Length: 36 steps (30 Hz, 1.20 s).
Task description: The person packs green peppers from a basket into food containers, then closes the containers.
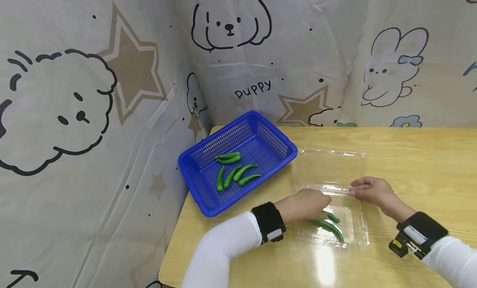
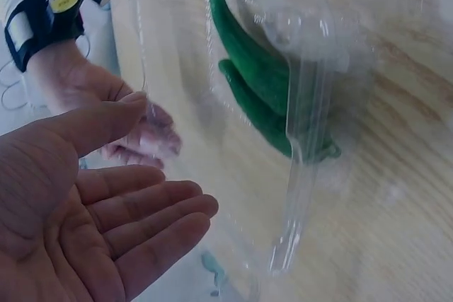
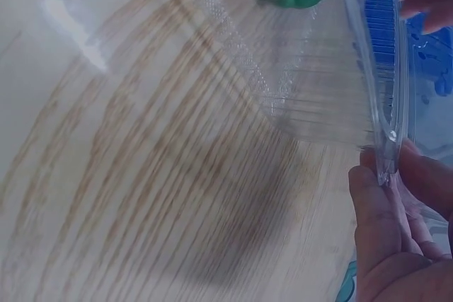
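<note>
Clamshell box [image 1: 365,234], clear plastic, open on the table [image 1: 421,168]; lid outline faint. Contents: two green chilli peppers [image 1: 331,228], their near ends behind the left hand [image 1: 306,204], fingers extended, holding nothing. Right hand [image 1: 374,192]: pinches the box's edge. Blue basket [image 1: 195,188]: further peppers. Right wrist view: peppers blurred, cropped at top.

I've got an open clear plastic clamshell [image 1: 333,190] on the wood table [image 1: 413,168], its halves spread near/far; R hand [image 1: 374,192] pinches the rim nr the hinge. Near half has 2 slim green chilis [image 1: 329,227], slightly curved, side by side, partly hidden by L hand [image 1: 307,204].
</note>
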Each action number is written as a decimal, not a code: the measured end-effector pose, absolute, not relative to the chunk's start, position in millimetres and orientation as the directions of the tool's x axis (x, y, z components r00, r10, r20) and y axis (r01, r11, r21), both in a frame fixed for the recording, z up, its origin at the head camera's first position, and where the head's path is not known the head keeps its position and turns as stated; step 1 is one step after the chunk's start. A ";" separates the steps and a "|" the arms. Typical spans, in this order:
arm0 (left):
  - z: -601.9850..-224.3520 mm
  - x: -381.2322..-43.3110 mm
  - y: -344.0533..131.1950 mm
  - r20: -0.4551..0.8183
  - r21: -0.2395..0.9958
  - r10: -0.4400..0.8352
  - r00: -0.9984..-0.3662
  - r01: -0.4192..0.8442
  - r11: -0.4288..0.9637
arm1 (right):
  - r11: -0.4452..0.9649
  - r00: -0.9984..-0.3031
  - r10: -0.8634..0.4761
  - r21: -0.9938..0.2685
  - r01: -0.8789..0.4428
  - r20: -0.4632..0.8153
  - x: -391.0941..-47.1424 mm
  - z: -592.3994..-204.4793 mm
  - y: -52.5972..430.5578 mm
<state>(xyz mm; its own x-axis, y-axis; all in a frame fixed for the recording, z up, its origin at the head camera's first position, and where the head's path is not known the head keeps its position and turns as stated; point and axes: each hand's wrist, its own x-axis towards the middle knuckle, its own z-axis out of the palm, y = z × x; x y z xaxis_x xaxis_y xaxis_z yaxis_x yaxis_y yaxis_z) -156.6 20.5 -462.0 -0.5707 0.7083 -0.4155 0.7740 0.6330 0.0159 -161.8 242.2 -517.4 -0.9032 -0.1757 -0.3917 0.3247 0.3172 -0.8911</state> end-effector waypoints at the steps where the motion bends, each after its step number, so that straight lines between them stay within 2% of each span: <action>1: -461.8 -156.0 18.0 -0.407 0.029 0.708 -0.577 0.767 0.641 | 0.315 -0.903 -0.175 -0.891 0.326 -0.392 -160.4 -519.0 241.4; 6: -465.8 -152.6 2.7 -0.361 0.100 0.715 -0.598 0.738 0.668 | 0.337 -0.900 -0.165 -0.881 0.332 -0.403 -152.1 -529.4 234.3; 13: -458.7 -158.6 -8.9 -0.284 0.109 0.717 -0.636 0.722 0.684 | 0.356 -0.903 -0.146 -0.873 0.332 -0.403 -150.3 -532.8 234.6; 17: -444.5 -170.1 -16.2 -0.221 0.141 0.695 -0.684 0.683 0.717 | 0.356 -0.910 -0.128 -0.875 0.328 -0.393 -153.0 -529.1 238.8; 26: -414.2 -210.3 -69.8 0.024 0.334 0.571 -0.821 0.545 0.769 | 0.353 -0.921 -0.110 -0.881 0.316 -0.374 -161.1 -520.2 246.4; 30: -411.6 -225.5 -102.1 -0.005 0.373 0.471 -0.882 0.436 0.819 | 0.347 -0.921 -0.112 -0.883 0.316 -0.374 -161.5 -519.9 245.3; 36: -424.1 -243.0 -139.3 -0.133 0.351 0.373 -0.918 0.308 0.884 | 0.344 -0.921 -0.115 -0.885 0.314 -0.371 -161.8 -518.6 244.9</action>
